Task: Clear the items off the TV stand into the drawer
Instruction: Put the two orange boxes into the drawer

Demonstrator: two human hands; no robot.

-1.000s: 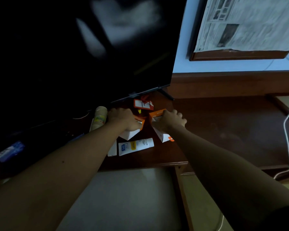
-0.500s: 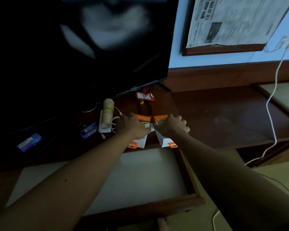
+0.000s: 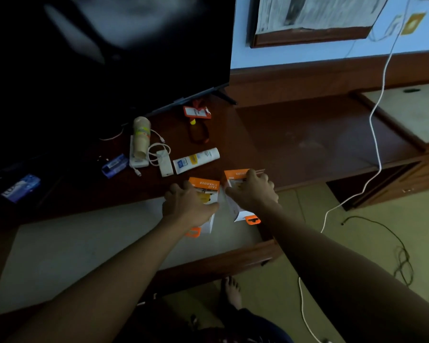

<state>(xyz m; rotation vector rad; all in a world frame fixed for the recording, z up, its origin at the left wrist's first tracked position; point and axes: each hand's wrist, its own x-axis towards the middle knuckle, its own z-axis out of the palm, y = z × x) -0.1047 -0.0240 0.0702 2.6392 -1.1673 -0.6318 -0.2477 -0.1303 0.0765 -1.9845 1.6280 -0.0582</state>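
Orange-and-white charger boxes: left hand (image 3: 188, 206) clamped on one box (image 3: 204, 191), right hand (image 3: 253, 191) on the other (image 3: 238, 177), both over the open drawer (image 3: 84, 241). Drawer looks bare. On the stand (image 3: 307, 144): tube (image 3: 196, 160), cup (image 3: 141, 137), cables, badge (image 3: 197, 112).

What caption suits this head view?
Left hand and right hand each carry an orange charger box over the open drawer.

A tube (image 3: 196, 160) lies on the stand (image 3: 307, 144), behind the open drawer (image 3: 84, 238).
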